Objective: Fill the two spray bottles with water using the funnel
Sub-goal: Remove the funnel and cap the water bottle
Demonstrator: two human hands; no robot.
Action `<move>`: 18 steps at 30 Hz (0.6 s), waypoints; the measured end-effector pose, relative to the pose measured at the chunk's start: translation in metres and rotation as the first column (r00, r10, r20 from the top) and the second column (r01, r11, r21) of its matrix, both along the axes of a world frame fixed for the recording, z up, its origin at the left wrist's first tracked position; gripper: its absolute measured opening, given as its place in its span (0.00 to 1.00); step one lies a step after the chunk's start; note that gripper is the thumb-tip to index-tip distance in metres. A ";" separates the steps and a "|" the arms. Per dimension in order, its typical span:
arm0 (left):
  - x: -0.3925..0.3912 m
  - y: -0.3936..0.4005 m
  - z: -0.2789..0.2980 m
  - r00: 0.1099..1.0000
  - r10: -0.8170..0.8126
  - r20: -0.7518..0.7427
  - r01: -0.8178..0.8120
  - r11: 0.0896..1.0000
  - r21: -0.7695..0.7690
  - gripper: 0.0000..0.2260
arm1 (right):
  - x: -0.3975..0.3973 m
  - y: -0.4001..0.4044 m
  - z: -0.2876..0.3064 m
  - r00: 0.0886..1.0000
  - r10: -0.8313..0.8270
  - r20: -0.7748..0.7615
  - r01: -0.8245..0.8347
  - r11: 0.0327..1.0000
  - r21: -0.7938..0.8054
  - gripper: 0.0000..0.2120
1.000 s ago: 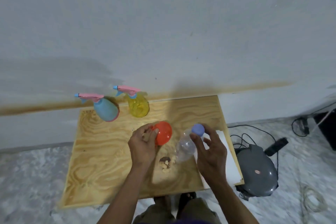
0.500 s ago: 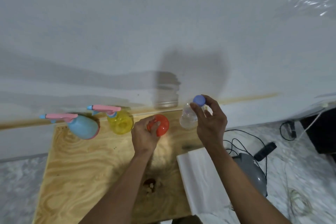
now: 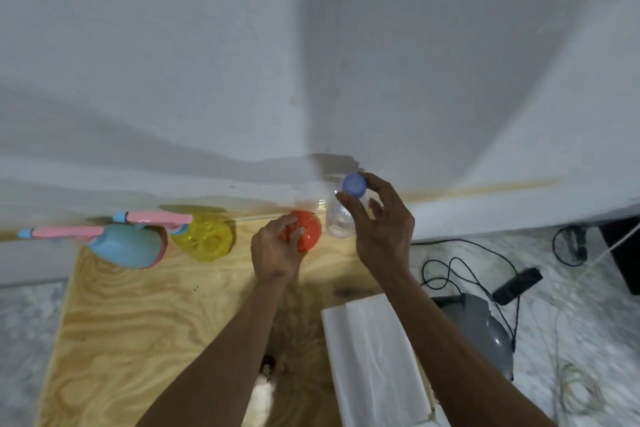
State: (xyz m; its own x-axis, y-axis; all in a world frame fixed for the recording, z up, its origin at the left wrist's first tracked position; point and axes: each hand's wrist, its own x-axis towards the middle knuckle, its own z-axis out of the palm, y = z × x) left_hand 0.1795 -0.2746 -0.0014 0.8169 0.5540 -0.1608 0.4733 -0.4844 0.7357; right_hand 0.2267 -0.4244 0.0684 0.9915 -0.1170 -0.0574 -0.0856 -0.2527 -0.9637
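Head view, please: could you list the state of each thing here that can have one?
Blue spray bottle: pink trigger head on, standing on the table.
Yellow spray bottle: pink trigger head on, beside the blue one.
Orange funnel: held in the left hand.
Clear water bottle: blue cap on, fingers of the right hand at the cap.
White cloth: folded, on the table.
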 end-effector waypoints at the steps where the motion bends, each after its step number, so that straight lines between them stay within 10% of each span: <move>1: 0.001 -0.001 -0.001 1.000 -0.002 -0.013 0.002 1.000 0.005 0.10 | 0.000 0.000 0.000 1.000 0.010 0.005 -0.010 1.000 0.007 0.18; 18: 0.005 -0.007 -0.013 0.982 0.026 -0.184 -0.025 1.000 0.005 0.16 | 0.001 -0.009 0.010 0.993 0.112 0.026 -0.110 0.991 -0.070 0.19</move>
